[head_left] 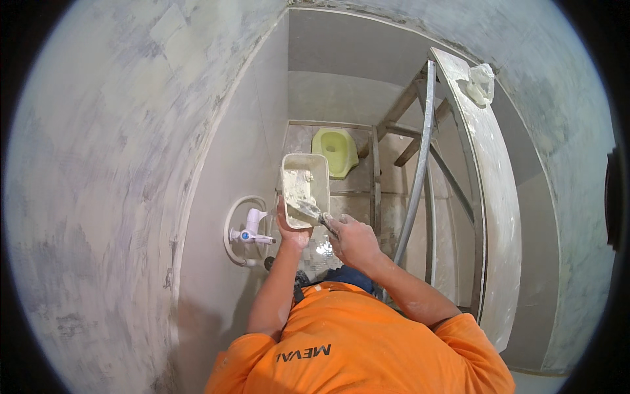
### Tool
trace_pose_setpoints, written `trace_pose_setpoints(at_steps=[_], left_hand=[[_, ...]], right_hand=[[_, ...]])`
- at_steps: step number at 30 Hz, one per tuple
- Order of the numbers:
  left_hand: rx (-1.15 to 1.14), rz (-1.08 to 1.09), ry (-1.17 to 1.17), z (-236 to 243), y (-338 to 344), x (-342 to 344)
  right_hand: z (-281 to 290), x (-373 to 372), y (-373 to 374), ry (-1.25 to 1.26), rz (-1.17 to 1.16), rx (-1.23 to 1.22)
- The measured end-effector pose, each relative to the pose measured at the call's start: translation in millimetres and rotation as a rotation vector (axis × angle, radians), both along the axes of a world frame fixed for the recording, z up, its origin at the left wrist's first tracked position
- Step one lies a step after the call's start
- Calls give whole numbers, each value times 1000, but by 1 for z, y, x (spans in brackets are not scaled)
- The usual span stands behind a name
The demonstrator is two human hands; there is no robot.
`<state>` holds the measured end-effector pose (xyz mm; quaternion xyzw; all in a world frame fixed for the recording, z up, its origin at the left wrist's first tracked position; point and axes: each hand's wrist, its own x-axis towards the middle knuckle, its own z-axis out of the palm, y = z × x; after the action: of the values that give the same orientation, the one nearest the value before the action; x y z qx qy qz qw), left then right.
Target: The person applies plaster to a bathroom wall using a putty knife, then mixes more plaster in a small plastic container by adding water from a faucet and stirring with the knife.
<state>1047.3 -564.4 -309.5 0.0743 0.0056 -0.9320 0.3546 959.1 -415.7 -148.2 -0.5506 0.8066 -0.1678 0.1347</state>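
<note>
A pale rectangular plastic tub (321, 187) with creamy white paste (298, 184) in it is held up in front of me by my left hand (292, 230), whose fingers grip its left side and underside. My right hand (354, 240) is closed on the dark handle of a putty knife (308, 210), whose paste-smeared blade rests inside the tub at its near end. The fingers of my left hand are partly hidden behind the tub.
A pale-green squat toilet (338, 148) is beyond the tub. A white tap with coiled hose (252, 230) is at left. A paint-spattered stand with a plank (495, 217) fills the right side, a crumpled plastic bag (481, 82) on top. Patchy plastered walls (85, 164) surround me.
</note>
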Motion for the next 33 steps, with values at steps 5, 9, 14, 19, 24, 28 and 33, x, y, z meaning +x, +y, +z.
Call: trace_pose_setpoints(at_steps=[5, 9, 14, 19, 24, 28, 33], left_hand=[[198, -51, -137, -62, 17, 11], [199, -189, -190, -102, 51, 32], [223, -88, 88, -154, 60, 69], [181, 98, -107, -165, 57, 86], [307, 133, -133, -159, 47, 92], [-9, 45, 199, -144, 38, 97], [258, 157, 52, -137, 41, 94]], right_hand=[[-10, -2, -7, -40, 53, 213], [-60, -1, -7, -93, 217, 7], [-81, 26, -46, -281, 389, 160], [-56, 57, -69, -180, 438, 189], [-51, 56, -90, -208, 315, 273], [-62, 52, -89, -224, 339, 72], [-62, 61, -86, -148, 480, -109]])
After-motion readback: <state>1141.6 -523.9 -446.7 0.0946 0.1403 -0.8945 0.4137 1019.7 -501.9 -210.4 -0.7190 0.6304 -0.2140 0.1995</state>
